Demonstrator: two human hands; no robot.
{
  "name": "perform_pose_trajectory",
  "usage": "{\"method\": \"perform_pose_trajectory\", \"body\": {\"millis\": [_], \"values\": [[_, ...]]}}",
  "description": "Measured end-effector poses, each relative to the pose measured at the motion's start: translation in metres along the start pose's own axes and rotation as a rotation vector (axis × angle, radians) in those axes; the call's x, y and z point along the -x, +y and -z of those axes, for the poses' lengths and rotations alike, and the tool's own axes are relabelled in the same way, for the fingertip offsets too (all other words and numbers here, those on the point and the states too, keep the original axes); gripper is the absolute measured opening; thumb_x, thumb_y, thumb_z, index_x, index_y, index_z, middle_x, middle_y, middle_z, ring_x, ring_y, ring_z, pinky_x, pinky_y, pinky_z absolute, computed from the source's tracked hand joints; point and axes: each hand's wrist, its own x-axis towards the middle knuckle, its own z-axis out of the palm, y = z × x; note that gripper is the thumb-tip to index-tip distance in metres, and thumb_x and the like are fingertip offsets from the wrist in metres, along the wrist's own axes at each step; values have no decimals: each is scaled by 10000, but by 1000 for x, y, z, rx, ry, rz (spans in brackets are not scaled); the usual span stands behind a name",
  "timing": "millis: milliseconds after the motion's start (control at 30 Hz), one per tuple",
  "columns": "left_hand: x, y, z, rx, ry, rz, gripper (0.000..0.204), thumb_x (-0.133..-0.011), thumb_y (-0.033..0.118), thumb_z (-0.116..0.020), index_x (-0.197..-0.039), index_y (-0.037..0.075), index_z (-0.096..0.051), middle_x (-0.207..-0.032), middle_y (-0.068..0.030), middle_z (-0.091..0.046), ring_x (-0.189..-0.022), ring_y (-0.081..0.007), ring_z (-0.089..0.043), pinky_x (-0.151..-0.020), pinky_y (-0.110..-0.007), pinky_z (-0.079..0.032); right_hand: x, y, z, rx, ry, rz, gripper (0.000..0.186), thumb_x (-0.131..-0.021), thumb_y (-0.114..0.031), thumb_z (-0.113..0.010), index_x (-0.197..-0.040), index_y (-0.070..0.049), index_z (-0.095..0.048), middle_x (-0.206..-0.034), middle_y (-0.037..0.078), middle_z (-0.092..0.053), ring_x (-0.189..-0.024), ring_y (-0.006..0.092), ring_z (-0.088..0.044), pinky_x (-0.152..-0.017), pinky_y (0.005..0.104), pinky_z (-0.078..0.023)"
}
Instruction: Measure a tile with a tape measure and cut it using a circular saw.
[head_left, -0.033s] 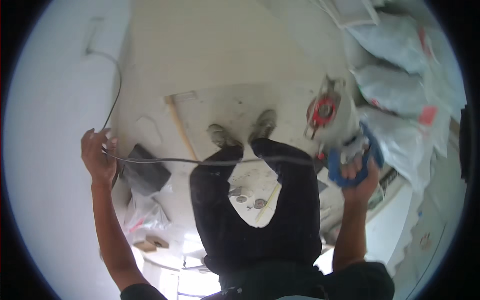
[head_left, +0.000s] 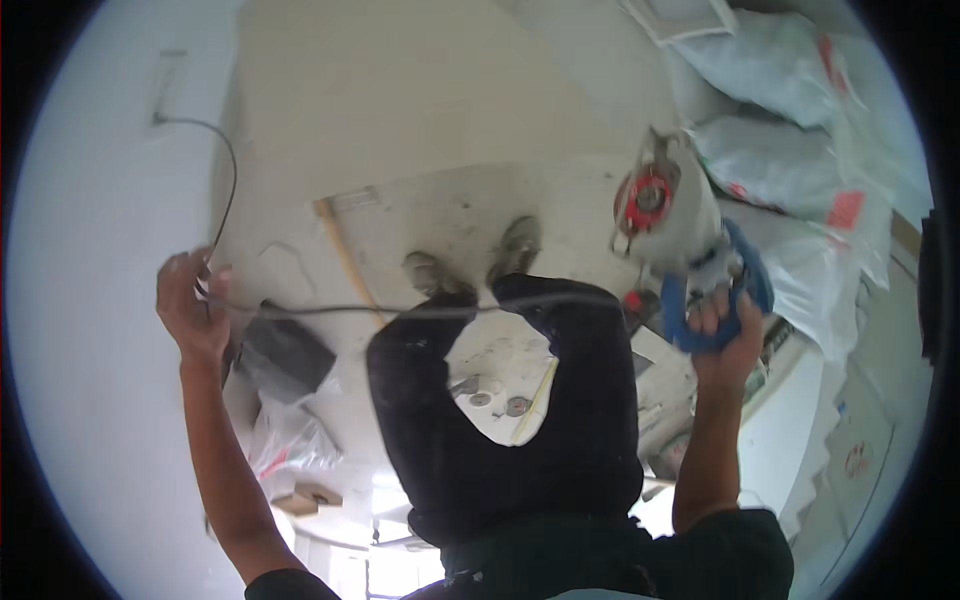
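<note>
My right hand point(head_left: 726, 335) is closed round the blue handle of a circular saw point(head_left: 682, 225). The saw has a pale grey guard and a red ring around its hub, and it hangs above the floor beside some sacks. A dark power cord point(head_left: 350, 309) stretches from the saw, above my thighs, across to my left hand point(head_left: 192, 312), whose fingers curl round it. Beyond that hand, the cord runs up to a socket point(head_left: 160, 118) on the white wall at the left. Motion blurs the saw and part of the cord.
White sacks point(head_left: 770, 165) are stacked at the right. A wooden stick point(head_left: 348, 258) lies left of my shoes point(head_left: 517, 245). Near the left wall are a dark flat piece point(head_left: 285, 352), a clear plastic bag point(head_left: 295, 437) and small cardboard boxes point(head_left: 305, 498). Round discs point(head_left: 518, 406) lie behind my feet.
The whole view has shifted slightly, so the floor and sacks appear a little further left. The saw appears slightly turned in my right hand. Both hands keep their holds.
</note>
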Motion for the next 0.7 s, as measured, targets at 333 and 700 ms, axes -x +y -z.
{"method": "perform_pose_trajectory", "body": {"millis": [333,700], "values": [[-99,105,-247,3,167,-387,442,-779,369,-759,-1124,109,-666,-942,-76,-643,-891,-277,-599,-743,-421,-475,-162,-17,-5,360,-137,225,246,-915,-241,-660,-1007,-22,-595,-700,10,-504,-554,114,-468,-522,281,-409],[-64,139,-267,23,-164,-554,1017,-556,505,-819,-1448,171,-464,-1532,-140,-381,-1448,-409,-257,-1206,-583,-128,-206,44,-26,507,-344,415,246,-913,-284,-709,-923,-70,-587,-721,20,-540,-537,100,-494,-499,274,-425]]}}
